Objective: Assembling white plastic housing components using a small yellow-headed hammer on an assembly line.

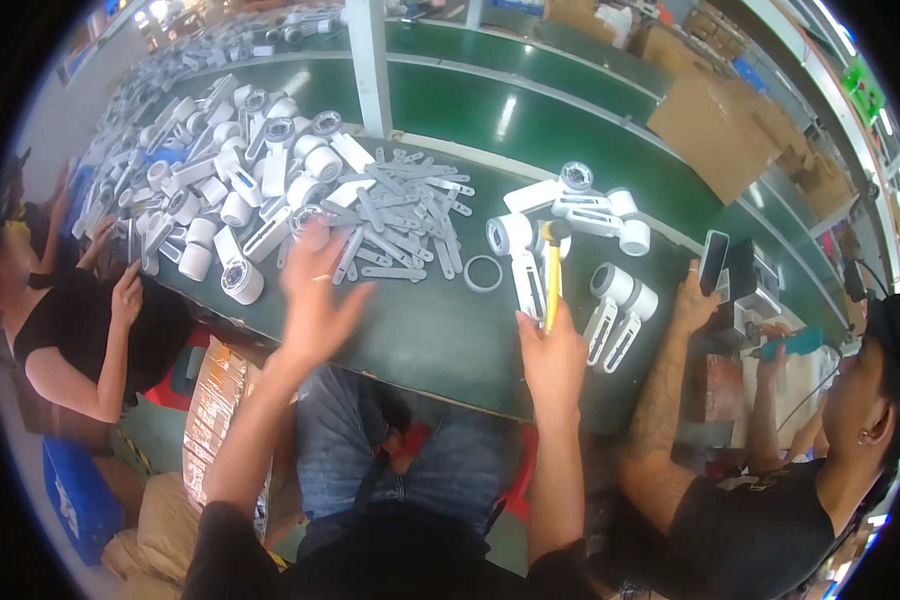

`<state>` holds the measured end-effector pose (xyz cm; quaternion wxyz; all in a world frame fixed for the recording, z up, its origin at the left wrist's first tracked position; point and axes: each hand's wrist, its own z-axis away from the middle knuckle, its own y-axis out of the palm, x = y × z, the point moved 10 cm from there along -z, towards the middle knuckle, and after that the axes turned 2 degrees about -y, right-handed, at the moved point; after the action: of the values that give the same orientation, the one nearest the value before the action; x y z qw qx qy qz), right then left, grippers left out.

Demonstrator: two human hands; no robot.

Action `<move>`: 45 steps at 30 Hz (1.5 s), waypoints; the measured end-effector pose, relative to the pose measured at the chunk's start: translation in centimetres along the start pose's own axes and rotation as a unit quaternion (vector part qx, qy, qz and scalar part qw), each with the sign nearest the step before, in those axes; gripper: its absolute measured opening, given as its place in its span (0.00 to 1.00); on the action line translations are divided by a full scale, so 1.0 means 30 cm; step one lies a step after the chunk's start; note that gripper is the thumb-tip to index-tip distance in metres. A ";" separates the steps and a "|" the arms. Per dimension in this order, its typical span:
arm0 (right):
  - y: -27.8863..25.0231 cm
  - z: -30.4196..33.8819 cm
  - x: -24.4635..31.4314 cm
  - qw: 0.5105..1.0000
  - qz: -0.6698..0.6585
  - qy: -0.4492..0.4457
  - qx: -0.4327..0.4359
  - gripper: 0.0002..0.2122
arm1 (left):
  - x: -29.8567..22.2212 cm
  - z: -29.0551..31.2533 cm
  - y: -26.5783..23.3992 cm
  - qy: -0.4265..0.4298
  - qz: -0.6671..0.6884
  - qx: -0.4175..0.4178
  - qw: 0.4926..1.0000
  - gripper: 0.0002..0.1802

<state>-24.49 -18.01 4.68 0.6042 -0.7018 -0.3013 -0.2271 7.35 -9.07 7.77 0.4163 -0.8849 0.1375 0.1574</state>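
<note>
My right hand (554,358) is wrapped round the yellow handle of a small hammer (553,280), whose dark head points away from me. Beside the hammer lies a white part with a round head and slotted handle (527,285). My left hand (320,300), blurred a little, has its fingers spread at the near edge of a heap of white round-headed parts (235,208). Its fingertips overlap one of them, and no held thing shows. Right of that hand lie many loose grey flat strips (400,235) and a thin grey ring (483,273).
More white parts (580,205) lie at the far right, and two (620,305) lie right of the hammer. A white post (367,70) rises behind the heap, before a green conveyor (510,110). At right a person's hand (692,300) holds a phone; another person sits left.
</note>
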 end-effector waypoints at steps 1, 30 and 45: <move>0.007 -0.003 0.000 1.000 0.000 -0.005 -0.003 0.20 | -0.074 -0.051 0.102 0.027 0.024 0.045 0.998 0.44; 0.179 0.226 -0.082 0.898 -0.385 0.143 0.157 0.23 | 0.048 -0.066 0.157 0.113 0.053 0.147 0.981 0.09; 0.186 0.241 -0.111 0.885 -0.421 0.137 0.143 0.16 | 0.455 0.179 -0.409 -0.355 0.143 0.092 0.920 0.13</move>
<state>-23.31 -11.88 -2.77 0.5803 -0.3769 -0.5124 -0.5086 23.51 1.12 7.67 0.4902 -0.7001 0.1194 0.5052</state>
